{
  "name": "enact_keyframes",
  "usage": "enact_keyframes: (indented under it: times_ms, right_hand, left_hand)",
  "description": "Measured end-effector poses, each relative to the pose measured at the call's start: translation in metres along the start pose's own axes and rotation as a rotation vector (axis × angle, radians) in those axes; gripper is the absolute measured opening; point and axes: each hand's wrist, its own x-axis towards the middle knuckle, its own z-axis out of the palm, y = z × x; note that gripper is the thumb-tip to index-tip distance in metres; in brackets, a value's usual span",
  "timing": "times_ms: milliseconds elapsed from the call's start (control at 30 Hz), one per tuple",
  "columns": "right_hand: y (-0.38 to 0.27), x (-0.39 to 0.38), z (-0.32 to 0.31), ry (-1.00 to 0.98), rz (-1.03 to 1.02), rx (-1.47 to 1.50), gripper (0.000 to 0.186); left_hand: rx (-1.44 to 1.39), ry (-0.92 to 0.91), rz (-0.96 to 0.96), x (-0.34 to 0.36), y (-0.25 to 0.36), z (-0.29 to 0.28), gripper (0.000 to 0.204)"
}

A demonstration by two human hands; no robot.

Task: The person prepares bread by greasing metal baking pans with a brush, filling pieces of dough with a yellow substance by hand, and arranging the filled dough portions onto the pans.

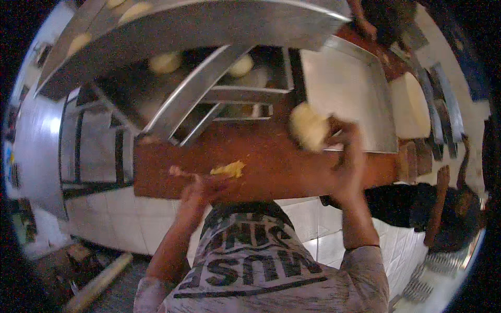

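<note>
My right hand [347, 148] grips a round, pale yellow piece of dough [309, 126] by its right edge, above the brown tabletop [282, 167]. Motion blurs both the hand and the dough. Over the front left of the table, my left hand [203, 187] has a clump of yellow crumbly food [228, 169] at its fingers. A small pinkish patch lies by that hand, too blurred to tell whether it is food or a fingertip. Directly behind the right hand is a shallow metal tray [347, 83] with a pale bottom.
A large metal tray [203, 26] with pale dough rounds [135, 11] slants across the far left. Under it are metal bars [198, 88] and more dough rounds [165, 62]. A white container [410, 107] stands at right. Other people's arms [365, 26] show at far right and right.
</note>
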Motion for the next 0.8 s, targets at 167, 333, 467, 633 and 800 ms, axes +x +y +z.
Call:
enact_keyframes:
  times_ms: [167, 333, 467, 633, 800]
  right_hand:
    - [-0.044, -0.026, 0.079, -0.579, -0.332, 0.321, 0.028]
    - [-0.011, -0.027, 0.100, -0.685, 0.126, 0.001, 0.025]
    - [-0.002, -0.038, 0.125, -0.761, -0.449, -0.085, 0.044]
    - [0.015, -0.046, 0.119, -0.839, -0.468, -0.132, 0.052]
    - [0.031, -0.040, 0.080, -0.789, -0.248, -0.064, 0.038]
  left_hand:
    - [-0.595, 0.074, 0.058, -0.021, 0.000, -0.001, 0.033]
    - [-0.507, 0.513, 0.070, -0.051, -0.003, -0.070, 0.032]
    - [-0.183, 0.499, 0.075, -0.059, 0.014, -0.051, 0.038]
    - [0.281, 0.403, 0.201, -0.048, 0.018, -0.031, 0.046]
    - [0.748, 0.311, 0.379, -0.037, 0.040, -0.023, 0.038]
